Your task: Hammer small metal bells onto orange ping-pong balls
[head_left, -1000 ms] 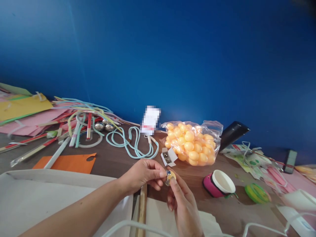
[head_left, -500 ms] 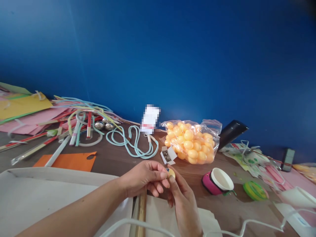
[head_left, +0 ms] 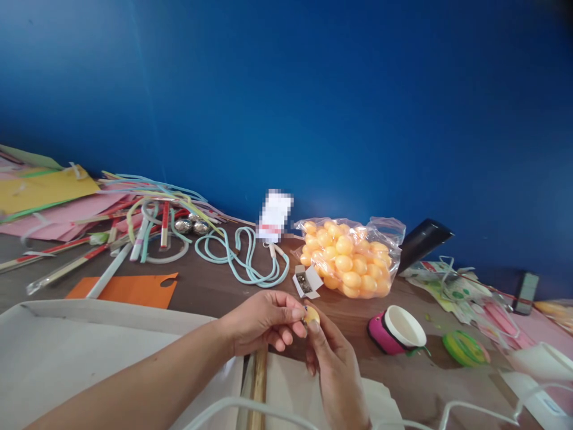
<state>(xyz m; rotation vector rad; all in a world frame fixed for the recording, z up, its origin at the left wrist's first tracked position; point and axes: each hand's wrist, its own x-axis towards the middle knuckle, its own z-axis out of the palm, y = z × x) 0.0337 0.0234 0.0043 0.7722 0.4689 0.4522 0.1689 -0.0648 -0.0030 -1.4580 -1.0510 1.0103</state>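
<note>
My right hand [head_left: 333,364] pinches a small yellow-orange ball [head_left: 312,315] between thumb and fingers. From the left, my left hand [head_left: 271,321] reaches to the ball with thumb and forefinger pressed together. A tiny dark bluish piece shows where its fingertips meet the ball; I cannot make out what it is. Just beyond my hands stands an open little white box [head_left: 307,283] with small metallic bits in it. Behind that box lies a clear plastic bag [head_left: 349,257] full of similar yellow-orange balls.
Right of my hands are a pink-and-white cup [head_left: 397,329] and a green tape roll [head_left: 465,348]. A light-blue lanyard [head_left: 242,263] lies behind. Orange paper [head_left: 128,289] and a white tray [head_left: 111,334] are at left. A wooden stick [head_left: 258,382] lies below my hands; a blue wall [head_left: 286,107] rises behind.
The view has shifted very slightly. My hands keep almost the same place and grip, with the ball turned a little between them.
</note>
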